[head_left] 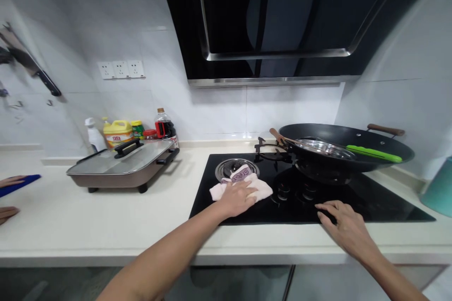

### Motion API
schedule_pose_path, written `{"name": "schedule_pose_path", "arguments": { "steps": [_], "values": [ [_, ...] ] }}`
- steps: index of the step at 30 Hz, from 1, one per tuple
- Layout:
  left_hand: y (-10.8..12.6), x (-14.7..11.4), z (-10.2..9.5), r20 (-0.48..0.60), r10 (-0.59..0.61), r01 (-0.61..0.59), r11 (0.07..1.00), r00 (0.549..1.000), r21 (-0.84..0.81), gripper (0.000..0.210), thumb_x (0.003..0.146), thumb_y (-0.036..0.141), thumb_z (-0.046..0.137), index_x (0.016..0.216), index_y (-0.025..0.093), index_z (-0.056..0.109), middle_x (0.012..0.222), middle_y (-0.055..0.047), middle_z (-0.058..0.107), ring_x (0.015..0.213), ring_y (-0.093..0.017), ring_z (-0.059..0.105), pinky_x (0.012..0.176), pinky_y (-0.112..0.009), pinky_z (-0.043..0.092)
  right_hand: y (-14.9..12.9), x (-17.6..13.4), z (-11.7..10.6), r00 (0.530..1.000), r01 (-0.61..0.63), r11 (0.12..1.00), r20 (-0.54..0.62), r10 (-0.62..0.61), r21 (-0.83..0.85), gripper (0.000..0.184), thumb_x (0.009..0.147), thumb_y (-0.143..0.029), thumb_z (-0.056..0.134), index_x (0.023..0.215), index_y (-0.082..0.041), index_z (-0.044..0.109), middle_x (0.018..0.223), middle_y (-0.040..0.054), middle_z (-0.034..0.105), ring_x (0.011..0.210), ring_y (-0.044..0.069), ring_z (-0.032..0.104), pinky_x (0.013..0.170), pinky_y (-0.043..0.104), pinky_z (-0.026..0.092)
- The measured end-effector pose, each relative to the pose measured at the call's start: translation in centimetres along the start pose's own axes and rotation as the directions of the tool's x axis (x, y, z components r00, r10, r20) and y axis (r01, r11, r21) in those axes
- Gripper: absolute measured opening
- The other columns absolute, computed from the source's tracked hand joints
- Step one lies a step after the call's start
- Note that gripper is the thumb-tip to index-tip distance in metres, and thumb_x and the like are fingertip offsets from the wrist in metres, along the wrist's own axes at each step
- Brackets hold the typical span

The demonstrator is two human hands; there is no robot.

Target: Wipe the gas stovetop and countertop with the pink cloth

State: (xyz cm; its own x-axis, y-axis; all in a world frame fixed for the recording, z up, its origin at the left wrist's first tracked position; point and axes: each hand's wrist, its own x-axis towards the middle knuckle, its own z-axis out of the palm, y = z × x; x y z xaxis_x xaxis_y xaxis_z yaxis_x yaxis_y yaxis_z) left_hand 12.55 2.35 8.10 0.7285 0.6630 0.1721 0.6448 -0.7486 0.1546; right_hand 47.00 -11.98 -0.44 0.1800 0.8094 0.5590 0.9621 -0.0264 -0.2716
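Observation:
My left hand [237, 197] presses a white cloth [260, 188] with purple lettering against the black glass cooktop [208, 211]. The cloth lies over the front part of the left burner [231, 167], and my fingers are partly bent on it. Near the cooktop's front edge, my right hand [344, 225] holds nothing; its fingers are loosely curved and its thumb is apart. Two control knobs [283, 192] sit between my hands. Behind my right hand, a large black wok [384, 150] holds a metal lid or bowl [323, 146] and a green-handled utensil [374, 153].
An electric pan with a glass lid [123, 169] stands left on the counter [148, 225]. Behind it are a spray bottle [94, 135], a yellow jug [118, 132] and a dark sauce bottle [165, 128]. Another person's hand [12, 181] touches a blue cloth [24, 183]. A range hood [275, 23] overhangs.

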Motion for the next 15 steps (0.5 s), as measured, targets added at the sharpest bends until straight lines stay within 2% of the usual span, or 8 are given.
{"name": "schedule_pose_path", "arguments": {
  "steps": [4,9,12,15],
  "values": [
    [-3.8,-2.8,-1.7,-0.023,-0.152,0.154,0.986,0.988,0.065,0.051,0.099,0.057,0.043,0.143,0.038,0.063,0.161,-0.001,0.050,0.146,-0.031,0.048,0.120,-0.054,0.034,-0.1,0.0,0.0,1.000,0.007,1.000,-0.013,-0.007,-0.025,0.041,0.096,-0.048,0.043,0.109,-0.029,0.078,0.116,0.0069,0.068,0.106,0.027,0.062,0.090,0.043,0.047],
    [-8.7,-5.0,-3.9,0.043,-0.306,0.298,0.946,0.951,0.124,0.062,0.097,0.071,0.038,0.150,0.043,0.053,0.166,0.001,0.041,0.152,-0.033,0.037,0.124,-0.062,0.023,-0.4,0.1,-0.2,1.000,-0.008,0.999,0.000,0.008,-0.033,0.041,0.097,-0.046,0.043,0.110,-0.029,0.078,0.117,0.0069,0.068,0.107,0.027,0.061,0.090,0.043,0.047],
    [-9.9,-5.5,-3.9,0.049,-0.363,0.356,0.927,0.930,0.114,0.063,0.099,0.070,0.036,0.154,0.041,0.048,0.168,0.002,0.038,0.155,-0.030,0.032,0.126,-0.058,0.020,-0.6,0.1,-0.2,1.000,-0.027,0.999,0.011,0.027,-0.032,0.040,0.097,-0.046,0.044,0.111,-0.029,0.077,0.118,0.0069,0.067,0.110,0.028,0.060,0.092,0.044,0.046],
    [-9.5,-5.6,-3.1,-0.046,-0.374,0.376,0.919,0.926,0.121,0.054,0.102,0.060,0.036,0.150,0.042,0.052,0.165,0.004,0.043,0.154,-0.024,0.035,0.127,-0.048,0.022,-0.9,0.1,-0.2,0.999,-0.035,0.998,0.028,0.037,-0.053,0.041,0.097,-0.046,0.044,0.114,-0.029,0.076,0.119,0.0074,0.067,0.111,0.028,0.060,0.092,0.045,0.045]
  ]
}}
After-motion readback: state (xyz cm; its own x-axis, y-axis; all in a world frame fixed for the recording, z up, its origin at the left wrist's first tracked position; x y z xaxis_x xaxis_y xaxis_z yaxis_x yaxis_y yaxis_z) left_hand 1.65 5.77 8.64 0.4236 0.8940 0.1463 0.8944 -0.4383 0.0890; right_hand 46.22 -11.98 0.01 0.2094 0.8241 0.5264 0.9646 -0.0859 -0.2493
